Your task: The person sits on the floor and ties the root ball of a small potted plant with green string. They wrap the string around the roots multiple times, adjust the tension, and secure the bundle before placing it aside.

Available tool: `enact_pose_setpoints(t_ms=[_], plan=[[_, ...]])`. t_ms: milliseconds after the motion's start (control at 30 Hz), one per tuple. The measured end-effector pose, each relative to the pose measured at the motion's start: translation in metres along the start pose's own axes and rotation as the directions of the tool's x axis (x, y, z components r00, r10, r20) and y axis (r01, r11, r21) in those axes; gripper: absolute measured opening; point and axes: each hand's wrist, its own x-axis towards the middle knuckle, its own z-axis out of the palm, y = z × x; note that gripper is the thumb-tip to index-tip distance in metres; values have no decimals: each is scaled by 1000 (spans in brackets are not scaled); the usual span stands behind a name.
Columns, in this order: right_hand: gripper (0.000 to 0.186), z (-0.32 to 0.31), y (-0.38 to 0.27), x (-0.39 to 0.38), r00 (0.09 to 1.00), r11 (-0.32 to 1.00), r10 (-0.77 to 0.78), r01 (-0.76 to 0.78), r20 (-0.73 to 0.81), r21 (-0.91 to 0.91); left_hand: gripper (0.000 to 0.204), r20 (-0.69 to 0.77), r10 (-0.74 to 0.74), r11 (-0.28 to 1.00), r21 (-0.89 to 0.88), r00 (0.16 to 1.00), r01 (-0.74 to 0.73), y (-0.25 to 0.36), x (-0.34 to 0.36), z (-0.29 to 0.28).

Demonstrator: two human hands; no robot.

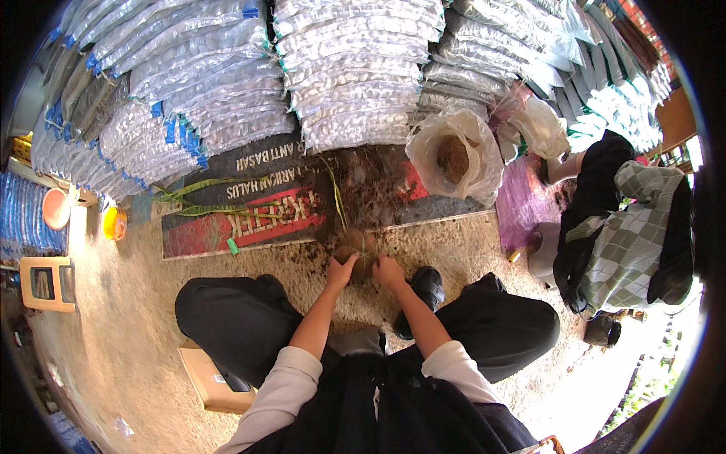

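A round brown ball of what looks like plant fibre (358,247) sits low between my knees, with pale green strands crossing on its top. My left hand (342,272) presses on its left side, fingers curled around it and thumb toward the top. On the opposite side my right hand (389,272) grips it the same way. Parts of the fingers are hidden behind the ball. Loose dark fibre (370,185) lies scattered on the printed black and red sheet (197,238) just beyond it. Long green leaves (227,209) rest on the sheet's left half.
Filled clear plastic bags (352,83) are stacked high along the back. An open plastic bag (484,170) holding brown fibre stands at the sheet's right end. A co-worker in a checked garment (631,234) sits at right. A small stool (48,284) and a cardboard box (212,382) are at left.
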Motion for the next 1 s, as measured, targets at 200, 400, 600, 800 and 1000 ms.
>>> enact_pose_setpoints(t_ms=[200,400,600,800,1000], plan=[[35,-2,1,1,990,988,85,-98,111,116,105,-65,77,997,20,995,-76,-2,13,18],[36,-1,11,-3,998,987,39,-47,50,156,90,67,-62,997,-44,996,65,10,2,13],[36,-8,6,-22,997,976,-78,81,-27,200,92,1,-56,944,-326,998,54,-7,-5,15],[24,-33,-9,-32,953,921,-193,258,-233,292,103,105,11,866,-499,994,43,17,-44,-12],[20,-79,-32,-57,853,795,-331,482,-403,368,104,42,104,816,-575,994,-61,48,-80,-49]])
